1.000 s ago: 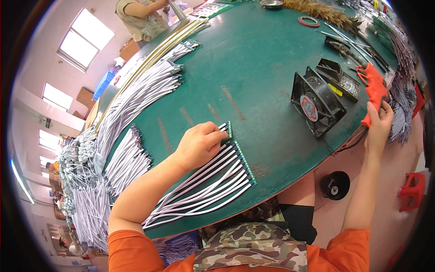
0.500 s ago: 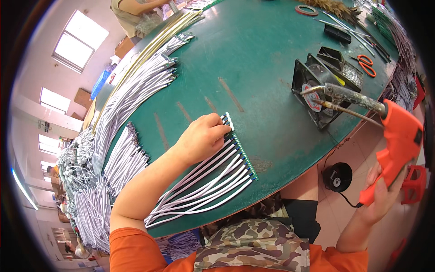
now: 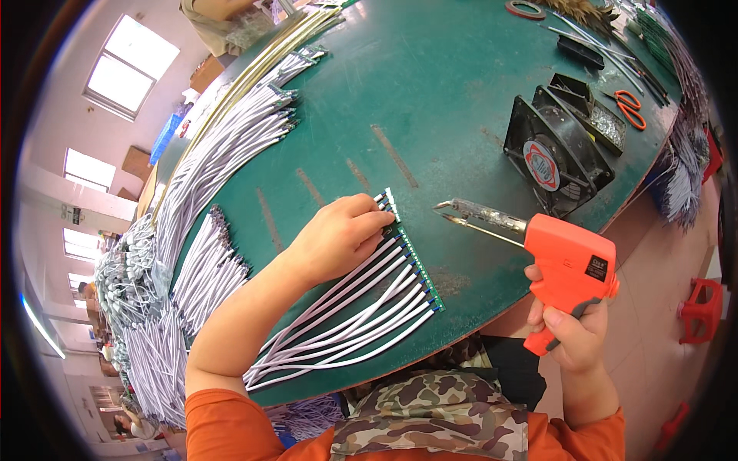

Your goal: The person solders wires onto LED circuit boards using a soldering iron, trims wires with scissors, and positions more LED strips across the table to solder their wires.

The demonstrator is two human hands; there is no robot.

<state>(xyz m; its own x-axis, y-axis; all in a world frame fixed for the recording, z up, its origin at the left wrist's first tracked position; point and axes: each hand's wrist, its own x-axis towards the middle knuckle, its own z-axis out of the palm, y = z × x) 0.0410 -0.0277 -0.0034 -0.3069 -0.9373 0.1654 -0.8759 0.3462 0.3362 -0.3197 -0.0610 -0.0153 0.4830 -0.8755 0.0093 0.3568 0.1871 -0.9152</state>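
My left hand is closed in a pinch at the far end of a narrow green circuit board strip. Its fingertips hide that part of the edge and whatever cable ends lie there. Several white cables with dark blue ends run leftward from the strip, fanned over the table. In my right hand is an orange soldering gun, gripped by its handle. The gun's metal tip, with a thin rod under it, points left toward the strip and stays apart from it.
The green table carries bundles of white cables at the left. A black fan, small black trays, orange-handled scissors and a tape roll lie at the right. A red stool stands on the floor.
My right hand has brought the soldering gun left from beyond the table edge, swinging its tip away from the fan toward the strip. The left hand keeps its pinch.
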